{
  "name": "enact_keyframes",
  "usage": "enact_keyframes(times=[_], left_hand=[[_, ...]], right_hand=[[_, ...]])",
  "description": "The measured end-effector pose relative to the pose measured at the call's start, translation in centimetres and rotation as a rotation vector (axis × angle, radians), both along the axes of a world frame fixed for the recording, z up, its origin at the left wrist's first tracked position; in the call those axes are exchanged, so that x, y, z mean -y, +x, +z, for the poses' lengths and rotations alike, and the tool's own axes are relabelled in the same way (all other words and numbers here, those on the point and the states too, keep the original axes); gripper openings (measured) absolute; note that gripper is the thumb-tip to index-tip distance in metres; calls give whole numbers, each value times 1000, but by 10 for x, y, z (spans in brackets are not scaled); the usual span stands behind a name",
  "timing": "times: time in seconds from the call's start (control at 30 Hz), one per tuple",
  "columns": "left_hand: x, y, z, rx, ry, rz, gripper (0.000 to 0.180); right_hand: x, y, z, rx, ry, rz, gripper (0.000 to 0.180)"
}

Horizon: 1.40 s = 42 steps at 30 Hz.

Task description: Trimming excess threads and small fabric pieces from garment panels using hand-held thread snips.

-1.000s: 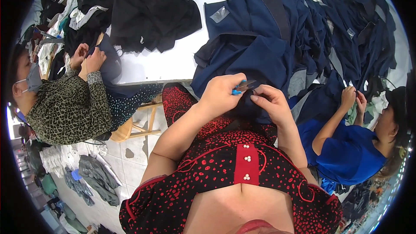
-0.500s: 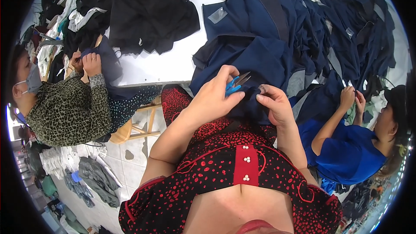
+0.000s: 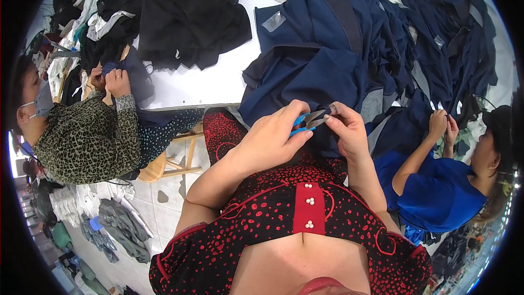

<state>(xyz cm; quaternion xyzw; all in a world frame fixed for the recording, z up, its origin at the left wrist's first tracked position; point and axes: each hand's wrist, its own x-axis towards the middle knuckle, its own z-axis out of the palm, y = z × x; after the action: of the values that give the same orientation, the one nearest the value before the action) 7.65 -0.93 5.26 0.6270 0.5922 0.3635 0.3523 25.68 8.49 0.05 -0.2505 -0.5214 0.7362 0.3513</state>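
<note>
Left hand (image 3: 270,142) closed around blue thread snips (image 3: 307,122), blades at a fold of the navy garment (image 3: 311,71) (draped off the white desk (image 3: 218,84) into the lap). Right hand (image 3: 346,134) pinching that fold taut. Trimming underway, remainder impossible to judge. Since half a second ago, snips lowered toward the pinch.

black garment pile (image 3: 185,16), wooden stool (image 3: 164,164), white table (image 3: 218,79)

Left hand (image 3: 273,139) with blue snips (image 3: 307,122), right hand (image 3: 346,130) pinching navy garment (image 3: 322,71).
</note>
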Motion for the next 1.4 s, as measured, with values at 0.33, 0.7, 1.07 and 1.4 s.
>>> enact_keyframes(times=[0.33,0.7,1.07,1.4], left_hand=[[-5,-3,-11,141,15,-37,31],[-8,-10,-13,94,94,-80,30],[-11,-11,-17,197,-14,-60,20],[-11,-12,-25,279,-68,-85,19]], right_hand=[[-2,-2,-1,20,22,-4,8],[-5,1,5,151,246,97,9],[-7,0,5,216,317,112,12],[-7,4,-8,254,296,145,14]])
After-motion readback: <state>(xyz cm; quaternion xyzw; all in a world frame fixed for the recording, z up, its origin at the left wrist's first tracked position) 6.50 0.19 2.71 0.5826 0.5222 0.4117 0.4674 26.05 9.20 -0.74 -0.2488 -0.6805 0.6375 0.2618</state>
